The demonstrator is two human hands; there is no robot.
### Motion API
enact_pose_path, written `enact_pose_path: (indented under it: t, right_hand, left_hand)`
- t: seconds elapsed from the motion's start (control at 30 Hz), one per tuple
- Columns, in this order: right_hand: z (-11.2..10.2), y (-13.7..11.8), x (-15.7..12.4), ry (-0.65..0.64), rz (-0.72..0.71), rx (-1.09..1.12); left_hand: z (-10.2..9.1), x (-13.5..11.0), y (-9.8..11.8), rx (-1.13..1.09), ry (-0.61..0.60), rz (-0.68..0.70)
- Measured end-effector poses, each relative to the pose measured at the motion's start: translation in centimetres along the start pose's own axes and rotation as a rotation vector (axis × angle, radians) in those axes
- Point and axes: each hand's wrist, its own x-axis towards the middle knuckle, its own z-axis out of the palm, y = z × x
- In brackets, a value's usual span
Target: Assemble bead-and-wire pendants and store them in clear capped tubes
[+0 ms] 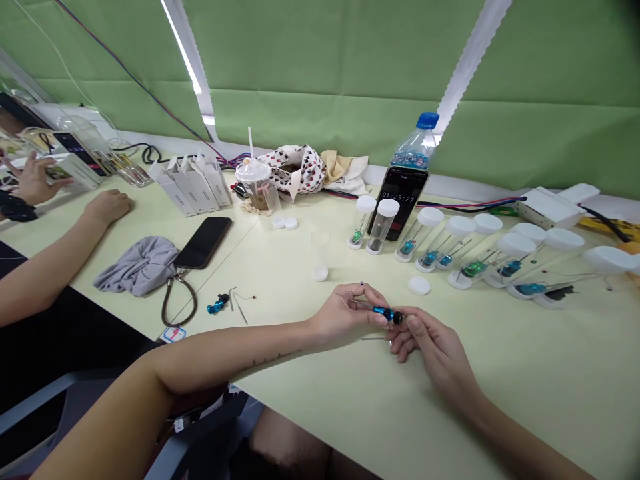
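Observation:
My left hand [350, 312] and my right hand [425, 337] meet low over the pale yellow table [525, 360], both pinched on a small blue pin-vise tool [386, 313] with a black end cap. The left fingers grip its front end, where thin metal needles stick out to the left. My right fingertips close on the black cap. A loose thin needle [373, 339] lies on the table just under the hands. A white cap [419, 286] lies just beyond them.
A row of clear tubes [440, 243] with white caps lies at the right. A phone [403, 200] showing a timer leans on a water bottle [415, 143]. Another blue tool [217, 306], a black phone [204, 241] and grey cloth [140, 265] lie left. Another person's arms [55, 247] rest far left.

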Motion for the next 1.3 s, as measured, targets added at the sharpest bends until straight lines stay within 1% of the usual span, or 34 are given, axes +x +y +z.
enact_pose_path:
  t: [0.13,0.23,0.47,0.67,0.9,1.1,1.3]
  right_hand:
    - [0.19,0.03,0.01,0.128,-0.119,0.004]
    - [0.21,0.17,-0.22,0.146,-0.16,-0.027]
    - [0.12,0.15,-0.65,0.105,-0.163,-0.026]
    - [0.04,0.13,-0.63,0.085,-0.13,-0.055]
    - [-0.11,-0.16,-0.45,0.045,-0.083,-0.082]
    - [-0.12,-0.21,-0.35,0.035,-0.049,-0.079]
    - [-0.03,0.38,-0.18,0.13,-0.094,-0.001]
  left_hand:
    - [-0.07,0.03,0.16,0.013,0.086,-0.039]
    - [-0.11,0.06,0.1,-0.005,0.089,-0.051]
    - [-0.08,0.18,0.07,0.048,0.09,-0.052]
    - [0.0,0.14,-0.05,0.023,0.065,-0.056]
    - [0.22,0.03,0.02,0.003,0.08,-0.115]
    - [0.37,-0.06,0.17,0.011,0.1,-0.106]
    - [0.04,0.09,0.09,-0.008,0.146,-0.073]
